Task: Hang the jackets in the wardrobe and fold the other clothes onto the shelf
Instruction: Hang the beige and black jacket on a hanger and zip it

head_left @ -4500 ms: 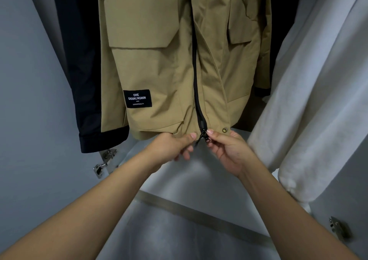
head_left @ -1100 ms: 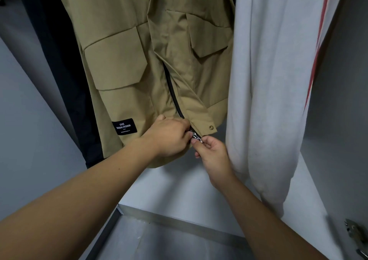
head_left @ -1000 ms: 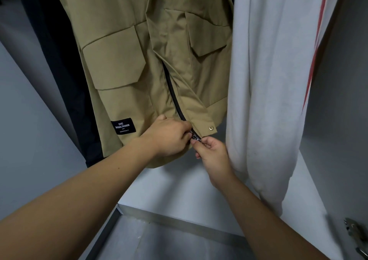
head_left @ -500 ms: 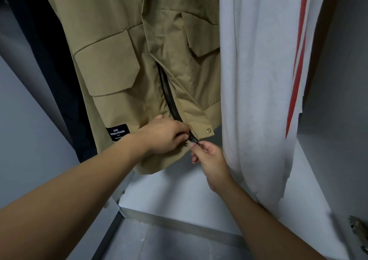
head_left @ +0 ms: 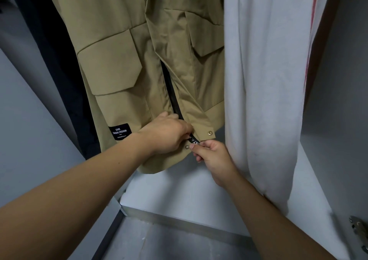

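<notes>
At the hem of the tan jacket [head_left: 139, 60], near the middle of the view, the 2 hands meet at the zipper's lower end. The left hand [head_left: 165, 134] grips the bottom of the jacket's left front panel, fingers curled into the cloth just beside the black zipper track [head_left: 171, 92]. The right hand [head_left: 213, 158], at 4 o'clock from the left one, pinches the small metal zipper pull [head_left: 194, 140] between thumb and forefinger, the other fingers curled under. 2 brass snaps show close by: one [head_left: 209, 133] on the flap at 1 o'clock from the pull, one [head_left: 187, 146] just at 8 o'clock from it. A black label [head_left: 120, 131] with white lettering sits low on the jacket at 9 o'clock from the left hand. The jacket hangs inside the wardrobe, its hem above the white wardrobe floor [head_left: 179, 192]. At 3 o'clock hangs a white garment [head_left: 264, 80] with a red stripe; at 9 o'clock, a dark garment [head_left: 55, 50]. A metal hinge [head_left: 359, 232] shows at the lower right edge.
</notes>
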